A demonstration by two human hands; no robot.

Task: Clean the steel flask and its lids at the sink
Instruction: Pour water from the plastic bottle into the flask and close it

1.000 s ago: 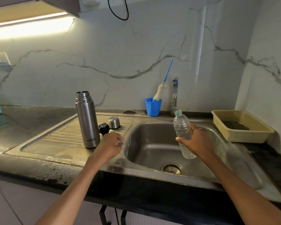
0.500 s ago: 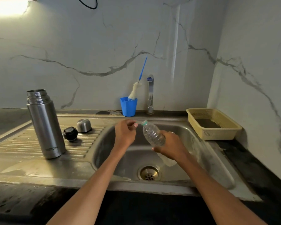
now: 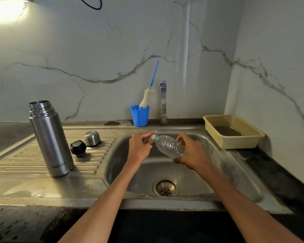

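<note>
- Right hand (image 3: 191,151) grips a clear plastic bottle (image 3: 170,146), tilted over the sink (image 3: 235,176); left hand (image 3: 140,146) pinches its cap end.
- Steel flask (image 3: 51,137): brushed, uncapped, upright on the left drainboard.
- Black inner lid (image 3: 78,147) and steel cap (image 3: 92,138) lie beyond, right of it.

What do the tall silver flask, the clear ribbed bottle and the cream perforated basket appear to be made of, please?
The tall silver flask looks like brushed stainless steel: grey satin sheen with streaked reflections. The clear ribbed bottle, which the right hand grips, seems thin transparent plastic, see-through with moulded ridges. The cream perforated basket is probably matte moulded plastic, judging by its even grid of holes.
</note>
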